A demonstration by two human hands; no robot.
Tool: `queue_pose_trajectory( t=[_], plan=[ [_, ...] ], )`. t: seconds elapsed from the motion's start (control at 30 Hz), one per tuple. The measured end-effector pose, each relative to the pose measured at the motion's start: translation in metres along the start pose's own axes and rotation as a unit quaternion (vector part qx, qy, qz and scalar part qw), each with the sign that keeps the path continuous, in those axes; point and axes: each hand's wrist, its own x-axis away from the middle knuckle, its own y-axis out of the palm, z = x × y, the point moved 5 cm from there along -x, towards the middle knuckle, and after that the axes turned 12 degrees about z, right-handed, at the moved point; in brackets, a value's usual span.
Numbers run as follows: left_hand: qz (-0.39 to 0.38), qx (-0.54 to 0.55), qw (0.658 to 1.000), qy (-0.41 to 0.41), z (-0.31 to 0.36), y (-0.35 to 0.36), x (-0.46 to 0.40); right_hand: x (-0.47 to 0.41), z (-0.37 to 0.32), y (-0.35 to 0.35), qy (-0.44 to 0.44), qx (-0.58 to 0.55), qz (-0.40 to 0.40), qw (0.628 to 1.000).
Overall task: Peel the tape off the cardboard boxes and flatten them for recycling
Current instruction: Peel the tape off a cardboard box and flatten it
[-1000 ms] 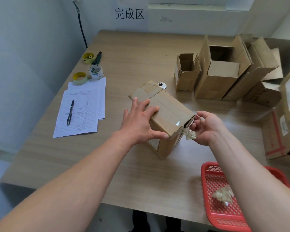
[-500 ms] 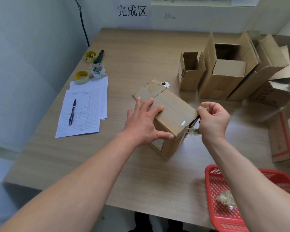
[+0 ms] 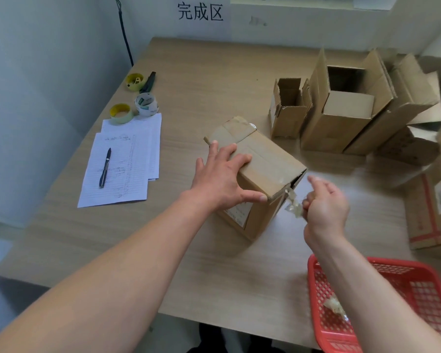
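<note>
Cardboard box (image 3: 262, 164), mid-table, is pressed under the spread left hand (image 3: 222, 179). Tape strip (image 3: 293, 203), attached at the box's right corner, is pinched by the right hand (image 3: 325, 207). Crumpled tape (image 3: 335, 305) is held in the red basket (image 3: 423, 278).

The cardboard box (image 3: 262, 171) is pinned flat-palmed by the left hand (image 3: 220, 178); clear tape (image 3: 293, 203), seemingly attached at the corner, is pinched in the blurred right hand (image 3: 325, 206).

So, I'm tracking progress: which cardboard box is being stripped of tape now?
The closed brown cardboard box under the left hand; the other boxes stand open and untouched.
</note>
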Motion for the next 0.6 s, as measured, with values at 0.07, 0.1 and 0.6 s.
queue_pose_trajectory(
  t=[0.07,0.1,0.6],
  plan=[
    [0.0,-0.005,1.0,0.003,0.003,0.0,-0.005,0.008,0.01,0.001,-0.006,0.014,-0.029,0.999],
    [0.001,-0.009,1.0,0.004,0.003,0.0,-0.006,0.012,0.011,0.003,-0.008,0.017,-0.042,0.999],
    [-0.013,-0.012,1.0,0.003,0.001,-0.003,-0.008,0.041,0.032,-0.007,-0.154,0.115,-0.083,0.978]
  ],
)
